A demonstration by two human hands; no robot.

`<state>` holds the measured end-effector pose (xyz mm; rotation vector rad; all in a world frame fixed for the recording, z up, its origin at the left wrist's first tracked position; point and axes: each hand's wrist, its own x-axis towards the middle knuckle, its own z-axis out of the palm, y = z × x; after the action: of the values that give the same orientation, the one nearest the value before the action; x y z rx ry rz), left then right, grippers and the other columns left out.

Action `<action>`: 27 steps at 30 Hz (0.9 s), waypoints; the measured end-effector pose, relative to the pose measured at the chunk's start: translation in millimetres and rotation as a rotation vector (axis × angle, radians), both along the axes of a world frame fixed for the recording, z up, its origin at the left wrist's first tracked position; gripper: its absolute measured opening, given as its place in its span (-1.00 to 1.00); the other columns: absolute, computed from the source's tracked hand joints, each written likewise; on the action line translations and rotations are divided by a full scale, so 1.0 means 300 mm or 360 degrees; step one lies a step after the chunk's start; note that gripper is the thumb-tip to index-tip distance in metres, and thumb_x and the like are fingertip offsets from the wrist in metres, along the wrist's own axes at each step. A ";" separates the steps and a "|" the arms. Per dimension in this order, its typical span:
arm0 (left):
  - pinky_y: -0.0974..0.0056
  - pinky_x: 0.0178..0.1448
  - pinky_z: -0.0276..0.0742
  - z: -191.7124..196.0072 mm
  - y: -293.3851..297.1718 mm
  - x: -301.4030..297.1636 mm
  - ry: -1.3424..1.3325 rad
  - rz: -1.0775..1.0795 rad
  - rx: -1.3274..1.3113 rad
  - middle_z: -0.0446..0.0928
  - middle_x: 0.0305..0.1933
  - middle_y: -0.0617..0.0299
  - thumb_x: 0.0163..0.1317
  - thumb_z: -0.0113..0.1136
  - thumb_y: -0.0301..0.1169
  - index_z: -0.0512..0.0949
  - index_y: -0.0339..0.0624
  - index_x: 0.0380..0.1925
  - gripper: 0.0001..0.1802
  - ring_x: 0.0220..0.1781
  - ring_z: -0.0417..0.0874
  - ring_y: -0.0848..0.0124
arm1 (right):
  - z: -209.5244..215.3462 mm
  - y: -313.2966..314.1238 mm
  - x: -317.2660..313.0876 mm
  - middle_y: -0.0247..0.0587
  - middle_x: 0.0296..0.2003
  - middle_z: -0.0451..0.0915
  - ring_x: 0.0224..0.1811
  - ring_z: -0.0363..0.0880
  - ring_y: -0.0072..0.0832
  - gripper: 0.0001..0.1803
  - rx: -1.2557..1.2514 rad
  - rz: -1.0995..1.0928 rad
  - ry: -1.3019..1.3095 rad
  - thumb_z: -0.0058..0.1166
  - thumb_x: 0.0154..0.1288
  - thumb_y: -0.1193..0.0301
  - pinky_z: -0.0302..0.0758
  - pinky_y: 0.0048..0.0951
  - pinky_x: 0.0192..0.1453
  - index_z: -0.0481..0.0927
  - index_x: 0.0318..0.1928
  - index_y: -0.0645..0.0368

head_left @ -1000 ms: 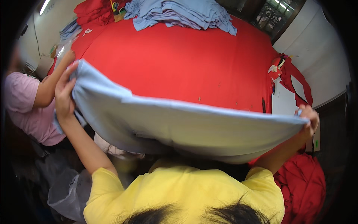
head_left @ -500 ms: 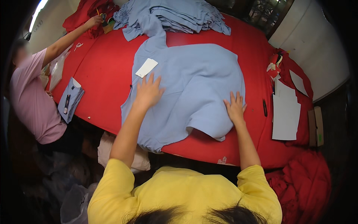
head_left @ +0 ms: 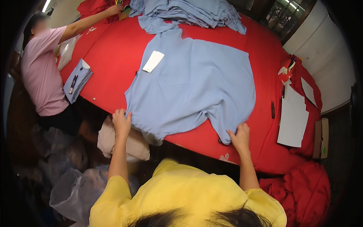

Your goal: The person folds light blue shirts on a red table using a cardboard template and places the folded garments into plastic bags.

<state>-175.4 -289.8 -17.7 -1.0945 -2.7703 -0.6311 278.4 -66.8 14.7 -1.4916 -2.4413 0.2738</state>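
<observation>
A light blue shirt [head_left: 196, 75] lies spread over the red-covered table, its near edge rumpled and partly hanging over the front. A white card tag [head_left: 154, 61] rests on its upper left part. My left hand [head_left: 122, 124] is closed at the shirt's lower left edge, thumb against the cloth. At the lower right corner my right hand [head_left: 241, 139] pinches the fabric between thumb and fingers. Just beside that corner, a small dark spot shows at the cloth's edge.
Stacked blue garments [head_left: 200, 13] lie at the far side. To the left, a person in pink [head_left: 45, 75] reaches across near a folded blue shirt [head_left: 77, 81]. White sheets [head_left: 293, 117] and a black pen-like object [head_left: 272, 109] lie right. Red cloth [head_left: 302, 189] is heaped below.
Both hands have gone from lying flat on the shirt to gripping its near edges; the left moved down and left, the right down. The near right corner is drawn out straighter.
</observation>
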 end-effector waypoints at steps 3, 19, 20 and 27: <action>0.13 -0.05 0.43 0.033 0.063 -0.041 -0.0444 0.0121 0.0852 0.48 -0.30 -0.20 0.33 0.11 -0.22 0.42 -0.32 -0.21 -0.68 -0.25 0.53 0.05 | -0.020 -0.009 -0.086 -0.03 -0.20 0.50 -0.13 0.49 -0.28 -0.72 -0.0580 0.0043 0.1325 0.09 0.32 0.38 0.41 -0.32 -0.02 0.37 -0.14 0.32; 0.10 0.20 0.38 0.052 0.402 0.060 0.0027 -0.0795 0.0580 0.53 -0.01 0.06 0.13 0.19 -0.53 0.57 -0.18 -0.14 -0.74 0.08 0.48 0.06 | 0.059 0.052 0.079 0.03 0.19 0.38 0.25 0.31 -0.04 -0.62 0.0273 -0.0253 0.0240 0.07 0.28 0.45 0.25 -0.11 0.33 0.46 0.11 0.22; 0.10 0.24 0.35 0.032 0.479 0.053 -0.0035 -0.0898 0.0617 0.53 0.04 0.08 0.15 0.19 -0.51 0.58 -0.17 -0.09 -0.72 0.10 0.47 0.06 | 0.031 0.104 0.021 0.02 0.25 0.33 0.31 0.24 -0.05 -0.59 0.0329 -0.0223 0.0211 0.05 0.31 0.42 0.16 -0.07 0.39 0.43 0.15 0.20; -0.17 0.50 -0.11 0.000 0.652 -0.307 0.0325 -0.0424 -0.0098 0.17 0.47 0.20 0.38 -0.15 0.07 0.30 0.01 0.33 -0.38 0.50 0.08 0.09 | -0.090 0.317 -0.118 -0.08 0.41 0.15 0.51 -0.04 -0.20 -0.46 0.0252 -0.0373 -0.0154 -0.08 0.42 0.16 -0.16 0.12 0.50 0.30 0.34 0.02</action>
<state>-267.7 -94.2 -17.6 -1.4675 -2.5087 -0.4318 243.1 28.4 -12.4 -1.7332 -2.2677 -0.0389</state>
